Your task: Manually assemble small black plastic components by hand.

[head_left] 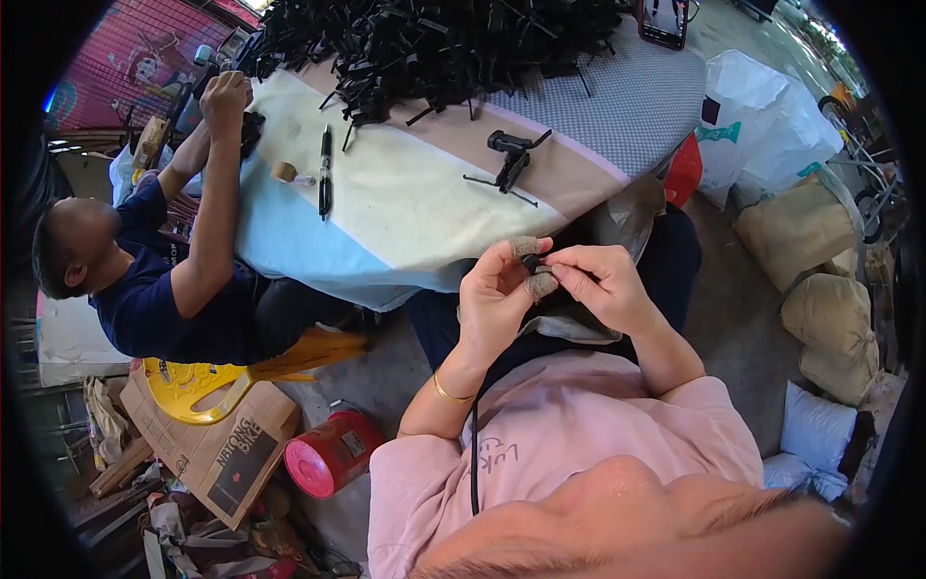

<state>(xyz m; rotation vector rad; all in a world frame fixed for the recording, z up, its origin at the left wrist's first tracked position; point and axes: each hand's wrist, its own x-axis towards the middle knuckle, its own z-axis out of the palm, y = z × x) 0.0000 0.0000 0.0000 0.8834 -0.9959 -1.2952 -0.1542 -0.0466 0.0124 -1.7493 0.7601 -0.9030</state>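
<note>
Just past the table's near edge, my left hand (490, 304) is closed on a small black part (531, 261), gripping it between thumb and finger. Tan cloth covers wrap those two fingertips. My right hand (606, 289) pinches the same part from the other side with thumb and forefinger; its exact shape is mostly hidden by the fingers. Ahead on the cloth lies a loose black plastic clip-like piece (510, 157) with thin strips sticking out. Farther off is a big heap of similar black pieces (434, 58).
A pen (325, 174) and a tape roll (284, 172) lie on the tablecloth (386, 193). At left a co-worker (183, 261) sits on a yellow chair (198, 391), hands raised. A phone (663, 21) stands far right. Sacks (796, 232) and a red bucket (328, 454) are on the floor.
</note>
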